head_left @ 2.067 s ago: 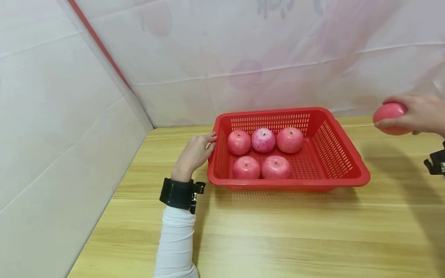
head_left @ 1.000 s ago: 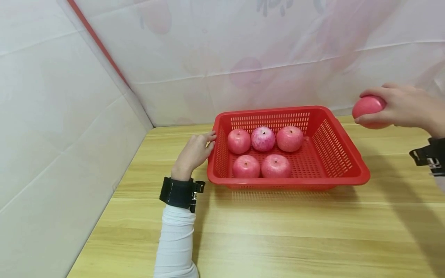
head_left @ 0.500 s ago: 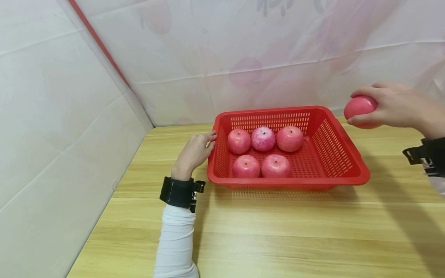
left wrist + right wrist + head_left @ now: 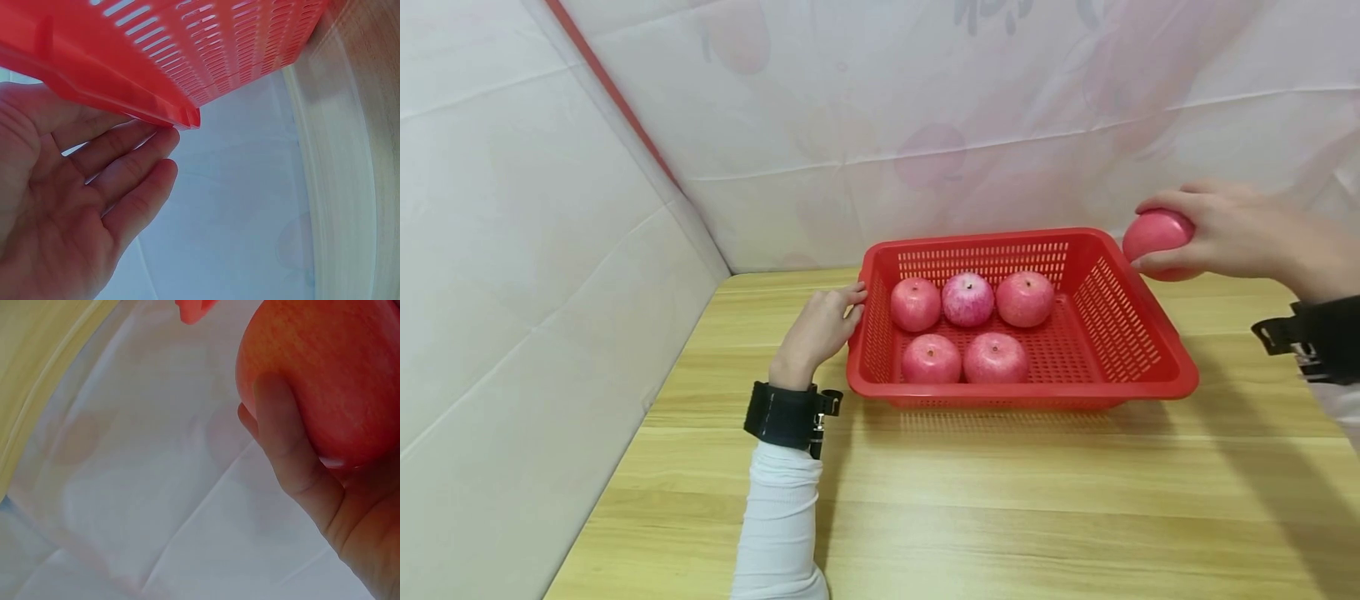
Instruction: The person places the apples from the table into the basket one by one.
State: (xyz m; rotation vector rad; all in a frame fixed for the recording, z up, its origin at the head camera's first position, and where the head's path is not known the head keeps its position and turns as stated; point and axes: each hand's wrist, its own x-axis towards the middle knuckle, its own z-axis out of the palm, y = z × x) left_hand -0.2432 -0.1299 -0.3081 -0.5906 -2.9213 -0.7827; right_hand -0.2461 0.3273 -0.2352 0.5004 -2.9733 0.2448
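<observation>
An apple [image 4: 1156, 236] is being gripped in the right hand [image 4: 1225, 232], with the fingers curled over its top and far side and the thumb [image 4: 281, 431] pressed along its near side. The fruit is being held in the air just outside the right rear corner of the red basket [image 4: 1157, 350], level with or a little above the rim. In the right wrist view the pink-red skin is being shown close up, smooth and slightly glossy, filling the upper right of the picture.

The apple is judged to be firm and moderately heavy for one hand, rounded, and a little slippery where the skin is shiny. It is best held around its widest part, as is being done here, so that it is kept from rolling out of the fingers. It is likely to bruise if dropped or knocked against the hard plastic.

The left hand [image 4: 820, 329] is being rested against the left side of the basket, fingers relaxed and nearly straight, the fingertips [image 4: 164, 139] touching the underside of the rim without curling round it.

Inside the basket five apples [image 4: 967, 300] are being kept in its left half: three along the back wall, two in front of them. The basket is being supported by a wooden table [image 4: 1000, 500]
</observation>
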